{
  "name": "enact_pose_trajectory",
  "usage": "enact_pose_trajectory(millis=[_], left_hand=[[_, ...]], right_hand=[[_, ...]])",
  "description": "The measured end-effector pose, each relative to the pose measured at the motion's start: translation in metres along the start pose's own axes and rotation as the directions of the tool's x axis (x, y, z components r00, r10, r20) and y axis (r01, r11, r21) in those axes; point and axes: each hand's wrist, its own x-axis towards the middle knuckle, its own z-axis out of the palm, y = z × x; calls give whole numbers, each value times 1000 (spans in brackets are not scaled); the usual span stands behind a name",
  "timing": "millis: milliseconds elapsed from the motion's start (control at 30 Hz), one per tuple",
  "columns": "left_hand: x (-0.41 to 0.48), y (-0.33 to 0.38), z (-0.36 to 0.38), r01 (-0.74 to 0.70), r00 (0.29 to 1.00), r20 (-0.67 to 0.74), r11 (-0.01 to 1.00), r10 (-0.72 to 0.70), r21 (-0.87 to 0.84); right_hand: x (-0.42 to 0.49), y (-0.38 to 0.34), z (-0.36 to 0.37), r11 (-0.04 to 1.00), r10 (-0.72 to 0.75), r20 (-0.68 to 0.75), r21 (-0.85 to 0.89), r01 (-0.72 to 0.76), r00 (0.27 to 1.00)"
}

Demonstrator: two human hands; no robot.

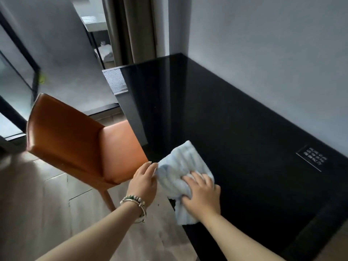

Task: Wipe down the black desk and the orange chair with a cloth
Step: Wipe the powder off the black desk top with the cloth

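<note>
In the head view, 2 bare hands are meeting at a crumpled pale blue and white striped cloth (183,166), which is lying on the glossy black desk (235,129) close to its left front edge. The right hand (202,193) is pressing down on the cloth with its fingers spread and nearly straight, palm flat, gripping nothing. Most of the cloth is bunching up ahead of those fingers, while a smaller flap is trailing back under the thumb toward the desk's edge. Just to the left of this press, the left hand (144,182) is touching the cloth's left corner with its fingertips; whether it is pinching the fabric or only resting against it cannot be told. Beaded and metal bracelets (134,202) are sitting on that wrist. Further left of both hands, the orange leather chair (79,140) is standing on the pale wood-look floor (56,213), its seat running up to the desk's side. Well to the right of the pressing hand, a small black card with white print (310,158) is lying on the desk beside the grey wall (263,44).
</note>
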Motion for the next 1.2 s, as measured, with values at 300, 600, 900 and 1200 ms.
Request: enact_pose_trajectory(millis=[300, 600, 900, 1200], left_hand=[[-32, 26, 11, 34, 997, 71, 994, -27, -102], [-53, 52, 33, 38, 994, 103, 994, -27, -101], [-38, 80, 37, 39, 997, 75, 993, -31, -109], [-36, 146, 82, -137, 955, 246, 983, 163, -121]], right_hand=[[-30, 58, -54, 996, 62, -253, 76, -44, 965], [-92, 47, -17, 991, 132, -73, 19, -131, 988], [-77, 81, -52, 979, 189, -185, -38, -199, 964], [-161, 183, -69, 542, 831, -188, 59, -838, 524]])
